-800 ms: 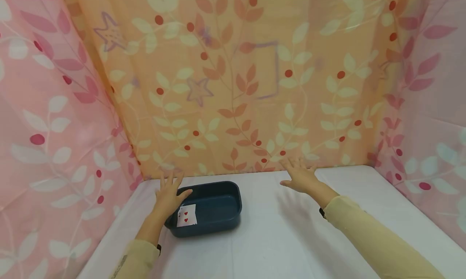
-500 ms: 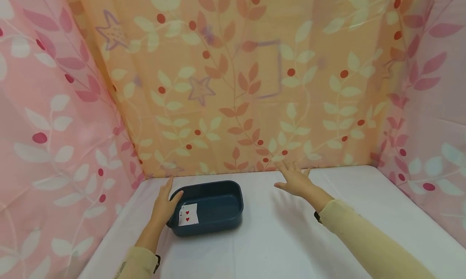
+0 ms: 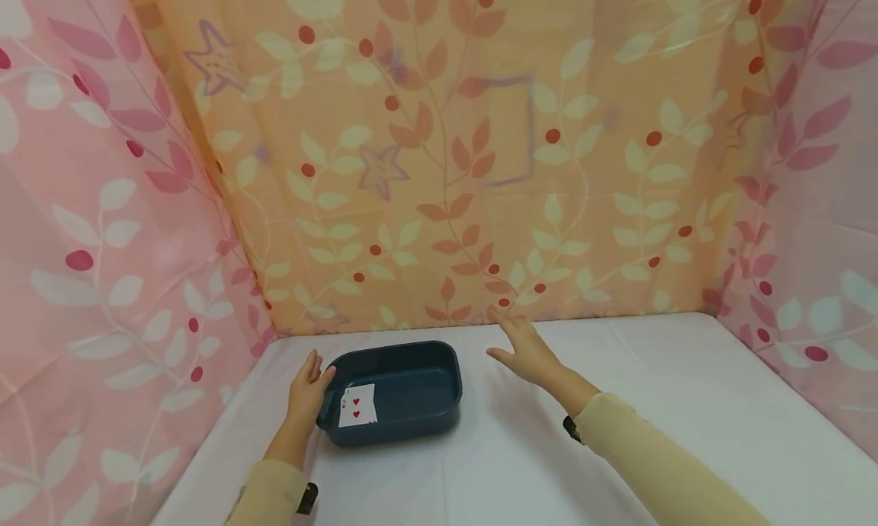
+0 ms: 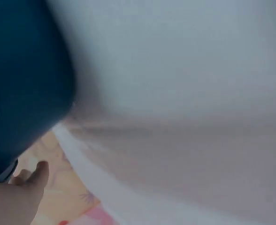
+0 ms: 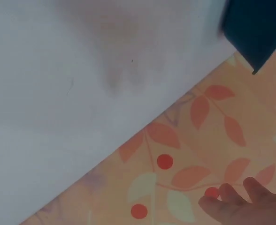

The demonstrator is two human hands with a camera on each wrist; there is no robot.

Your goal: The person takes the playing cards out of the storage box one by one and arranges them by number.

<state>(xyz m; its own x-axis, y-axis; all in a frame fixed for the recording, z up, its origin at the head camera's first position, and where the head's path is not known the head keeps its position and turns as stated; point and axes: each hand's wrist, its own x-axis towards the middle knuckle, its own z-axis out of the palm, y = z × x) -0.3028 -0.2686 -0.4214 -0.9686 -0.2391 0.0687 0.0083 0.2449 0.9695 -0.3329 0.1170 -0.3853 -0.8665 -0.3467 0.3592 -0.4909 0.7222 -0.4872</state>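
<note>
A dark blue rectangular bin (image 3: pixel 411 434) stands on the white-covered table in the head view. Inside its left end lies a playing card (image 3: pixel 358 405) showing red hearts. My left hand (image 3: pixel 306 395) is at the bin's left end, thumb by the rim; whether it touches the rim is unclear. The left wrist view shows the bin's side (image 4: pixel 25 70) close up, with fingertips (image 4: pixel 42 171) beyond its edge. To the bin's right, my right hand (image 3: pixel 531 354) hovers above the table with fingers spread, apart from the bin and holding nothing.
A white cloth (image 3: pixel 507 465) covers the table. An orange patterned curtain (image 3: pixel 439 129) hangs along the back edge, with pink patterned curtains (image 3: pixel 89 206) at both sides. Dark bands (image 3: pixel 308 498) are on both wrists.
My left hand has lowered from above the bin's left edge to beside it. The right hand has moved left towards the bin. Bin and card have stayed in place.
</note>
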